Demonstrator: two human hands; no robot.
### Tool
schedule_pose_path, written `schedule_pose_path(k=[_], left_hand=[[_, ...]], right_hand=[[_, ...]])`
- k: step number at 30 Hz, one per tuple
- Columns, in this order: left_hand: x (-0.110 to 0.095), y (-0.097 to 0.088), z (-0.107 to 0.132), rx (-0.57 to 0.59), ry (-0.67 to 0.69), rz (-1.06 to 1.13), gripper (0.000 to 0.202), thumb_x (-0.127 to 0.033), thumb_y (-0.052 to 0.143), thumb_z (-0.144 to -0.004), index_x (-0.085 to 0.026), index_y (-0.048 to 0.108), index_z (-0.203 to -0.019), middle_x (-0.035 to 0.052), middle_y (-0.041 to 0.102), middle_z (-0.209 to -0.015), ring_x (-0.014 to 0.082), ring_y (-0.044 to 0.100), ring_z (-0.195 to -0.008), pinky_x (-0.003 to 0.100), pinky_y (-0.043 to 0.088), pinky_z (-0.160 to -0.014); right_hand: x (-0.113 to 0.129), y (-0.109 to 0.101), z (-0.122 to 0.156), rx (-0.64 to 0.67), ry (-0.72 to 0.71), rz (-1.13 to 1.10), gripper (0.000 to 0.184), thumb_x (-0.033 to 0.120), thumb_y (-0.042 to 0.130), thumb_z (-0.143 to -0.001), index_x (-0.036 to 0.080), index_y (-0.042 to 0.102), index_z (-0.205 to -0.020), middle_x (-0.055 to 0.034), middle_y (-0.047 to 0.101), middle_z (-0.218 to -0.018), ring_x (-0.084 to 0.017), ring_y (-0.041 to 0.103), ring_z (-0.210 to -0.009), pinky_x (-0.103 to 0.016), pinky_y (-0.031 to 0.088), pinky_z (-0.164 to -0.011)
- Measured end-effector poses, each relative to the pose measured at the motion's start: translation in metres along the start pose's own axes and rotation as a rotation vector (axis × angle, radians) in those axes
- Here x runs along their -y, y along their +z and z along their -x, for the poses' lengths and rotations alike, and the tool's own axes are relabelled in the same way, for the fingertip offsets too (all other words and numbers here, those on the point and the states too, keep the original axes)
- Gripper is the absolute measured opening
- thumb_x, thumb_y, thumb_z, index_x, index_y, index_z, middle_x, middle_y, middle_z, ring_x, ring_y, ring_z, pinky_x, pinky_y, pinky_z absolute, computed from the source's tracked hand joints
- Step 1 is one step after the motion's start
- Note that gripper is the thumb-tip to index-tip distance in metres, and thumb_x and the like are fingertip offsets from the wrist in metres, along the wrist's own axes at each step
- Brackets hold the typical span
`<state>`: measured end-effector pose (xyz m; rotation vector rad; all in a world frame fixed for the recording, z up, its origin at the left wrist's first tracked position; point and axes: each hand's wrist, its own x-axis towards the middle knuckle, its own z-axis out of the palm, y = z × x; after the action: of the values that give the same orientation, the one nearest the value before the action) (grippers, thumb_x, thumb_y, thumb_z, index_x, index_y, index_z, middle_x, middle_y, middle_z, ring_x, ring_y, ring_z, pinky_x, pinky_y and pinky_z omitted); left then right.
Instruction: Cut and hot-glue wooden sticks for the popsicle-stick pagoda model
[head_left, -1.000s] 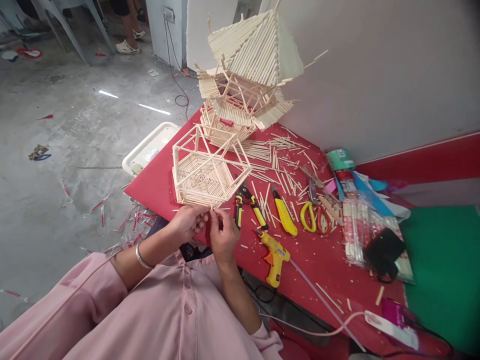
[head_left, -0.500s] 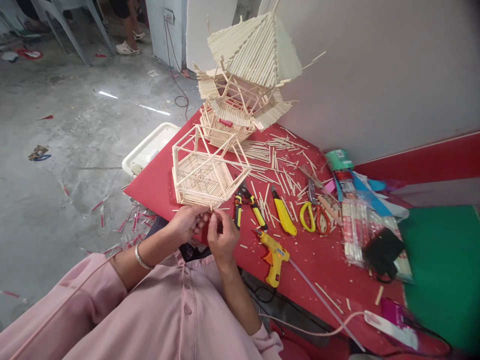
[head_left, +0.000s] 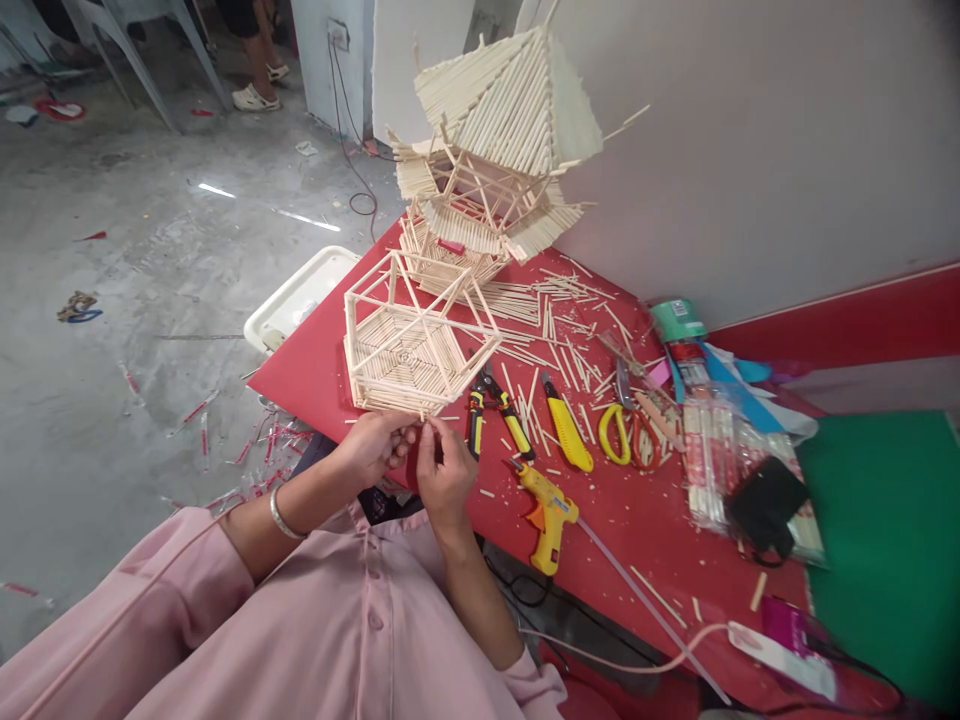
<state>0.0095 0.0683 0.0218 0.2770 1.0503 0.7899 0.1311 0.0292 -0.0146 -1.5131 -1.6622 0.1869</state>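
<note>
My left hand (head_left: 375, 447) and my right hand (head_left: 444, 468) meet at the near edge of the red table (head_left: 637, 520), fingers pinched together on a thin wooden stick (head_left: 420, 420) that lies crosswise between them. Just beyond the fingertips stands a hexagonal frame of sticks (head_left: 411, 340) with a woven floor. Behind it rises a tall stick-built house model (head_left: 495, 150) with sloped roofs. A silver bangle (head_left: 279, 515) circles my left wrist.
To the right of my hands lie pliers (head_left: 491, 405), a yellow utility knife (head_left: 568, 428), yellow-handled scissors (head_left: 622, 430) and a yellow glue gun (head_left: 547, 510) with its cord. Loose sticks (head_left: 562, 340) litter the table. Stick packets (head_left: 720, 450) and a white tray (head_left: 300, 295) flank it.
My right hand's fingers shifted slightly against the left at the stick; both hands stay in the same spot. Nothing else has moved.
</note>
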Motion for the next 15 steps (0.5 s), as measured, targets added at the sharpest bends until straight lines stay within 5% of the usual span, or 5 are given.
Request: schedule_pose_path(k=[15], left_hand=[[-0.0005, 0.0008, 0.0008, -0.009, 0.001, 0.004, 0.026, -0.029, 0.07, -0.067, -0.014, 0.055, -0.052, -0.0027, 0.047, -0.045, 0.0051, 0.037, -0.037, 0.019, 0.023, -0.037]], right_hand=[[-0.0016, 0.0012, -0.0007, 0.022, -0.004, -0.007, 0.023, 0.022, 0.049, -0.097, 0.015, 0.069, -0.107, -0.0098, 0.076, -0.092, -0.018, 0.072, -0.083, -0.028, 0.056, -0.078]])
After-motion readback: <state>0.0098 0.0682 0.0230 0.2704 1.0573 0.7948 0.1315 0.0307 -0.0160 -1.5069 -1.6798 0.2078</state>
